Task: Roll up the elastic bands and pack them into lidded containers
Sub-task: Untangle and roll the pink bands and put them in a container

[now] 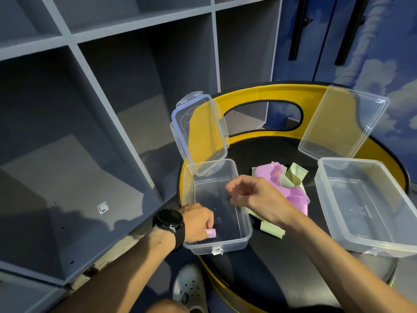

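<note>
**First pink roll reaches the box, loose heap still waiting**

Seen from above, on a round black seat (270, 150) with a yellow backrest (282, 93). At the seat's left edge, a clear container (241, 188), open and otherwise bare, its clip-lock lid (198, 132) propped upright against the far rim. Lowered into the container's near-left corner, the left hand (196, 222), a black watch (169, 220) at the wrist, fingers curled tight and pinching a small rolled pink band (211, 233) just above the floor of the box; not clear whether the roll is touching the bottom. Over the container's right wall, the right hand (259, 197), fingers loosely bent with thumb and forefinger close together, gripping nothing that can be made out. Beneath and beyond that hand, at the seat's middle, a tangled heap of pink and pale green bands (291, 184), flat and unrolled. At the seat's right edge, a second clear container (372, 240), open and bare, its plain lid (343, 120) leaning on the backrest behind it.

By these signs, only an early stage: one band rolled and about to be set down, the rest of the heap yet to be rolled, the second box unused, both lids still to be pressed on.
</note>
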A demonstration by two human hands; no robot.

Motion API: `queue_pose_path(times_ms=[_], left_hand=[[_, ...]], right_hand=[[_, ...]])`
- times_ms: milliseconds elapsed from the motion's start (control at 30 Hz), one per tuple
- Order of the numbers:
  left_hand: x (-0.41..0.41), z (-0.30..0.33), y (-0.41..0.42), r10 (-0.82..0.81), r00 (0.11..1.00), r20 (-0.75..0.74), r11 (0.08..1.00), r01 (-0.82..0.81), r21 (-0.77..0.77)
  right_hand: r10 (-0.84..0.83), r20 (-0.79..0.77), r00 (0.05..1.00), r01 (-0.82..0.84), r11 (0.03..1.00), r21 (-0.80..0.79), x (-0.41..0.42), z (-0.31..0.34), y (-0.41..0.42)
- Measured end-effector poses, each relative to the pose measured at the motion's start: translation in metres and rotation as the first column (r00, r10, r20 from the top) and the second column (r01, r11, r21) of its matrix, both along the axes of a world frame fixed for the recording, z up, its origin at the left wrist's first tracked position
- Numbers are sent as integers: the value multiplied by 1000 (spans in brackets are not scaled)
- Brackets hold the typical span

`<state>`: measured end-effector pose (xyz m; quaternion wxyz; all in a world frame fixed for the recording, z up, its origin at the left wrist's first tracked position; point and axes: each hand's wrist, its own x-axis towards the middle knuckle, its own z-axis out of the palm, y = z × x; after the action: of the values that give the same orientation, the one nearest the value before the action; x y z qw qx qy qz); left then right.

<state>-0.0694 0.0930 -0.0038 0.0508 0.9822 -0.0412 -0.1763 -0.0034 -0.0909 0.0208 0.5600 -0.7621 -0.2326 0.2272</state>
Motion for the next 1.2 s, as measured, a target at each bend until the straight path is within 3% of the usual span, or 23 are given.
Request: queue_pose_path(times_ms=[167,333,933,1067,1200], left_hand=[[-2,-11,2,20,999,-30,999,-19,35],[-2,-9,0,-40,997,-66,997,44,58],[3,7,-4,-3,991,-131,1000,3,-4],[14,20,-6,39,998,-38,997,-42,-65],[38,40,-26,78,989,129,984,-56,-171]], right_hand=[[-2,42,999,5,997,-72,1,-7,1],[-96,131,987,114,984,-134,10,-13,-9],[-104,105,989,118,983,-139,15,-12,-17],[-179,55,982,184,978,-98,20,-6,-28],[-295,111,949,307,944,-117,30,0,-54]])
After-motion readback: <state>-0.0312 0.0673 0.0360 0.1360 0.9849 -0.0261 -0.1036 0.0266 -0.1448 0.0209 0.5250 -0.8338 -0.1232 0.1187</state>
